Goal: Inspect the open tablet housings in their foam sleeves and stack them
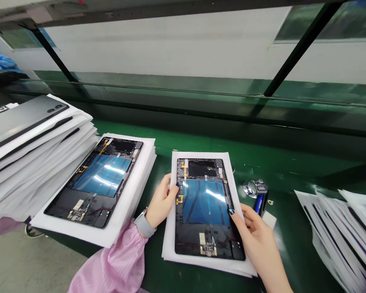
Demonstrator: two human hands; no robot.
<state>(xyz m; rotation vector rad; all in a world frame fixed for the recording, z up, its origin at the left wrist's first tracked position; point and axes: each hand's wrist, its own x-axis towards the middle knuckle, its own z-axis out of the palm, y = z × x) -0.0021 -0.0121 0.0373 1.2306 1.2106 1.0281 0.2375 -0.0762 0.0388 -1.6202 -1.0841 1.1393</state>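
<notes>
An opened tablet with a blue-covered battery lies on white foam sheets in front of me. My left hand, below a pink sleeve and a grey watch, grips the left edge of the tablet and sheets, thumb on top. On the right edge, my right hand holds them the same way, its thumb on the tablet's rim and its fingers partly hidden. A second opened tablet rests on a stack of white sheets to the left.
At the far left a tall pile of foam sheets carries a grey tablet cover. Right of my hands are a round metal magnifier and a blue pen. More layered sheets lie on the green table at the right.
</notes>
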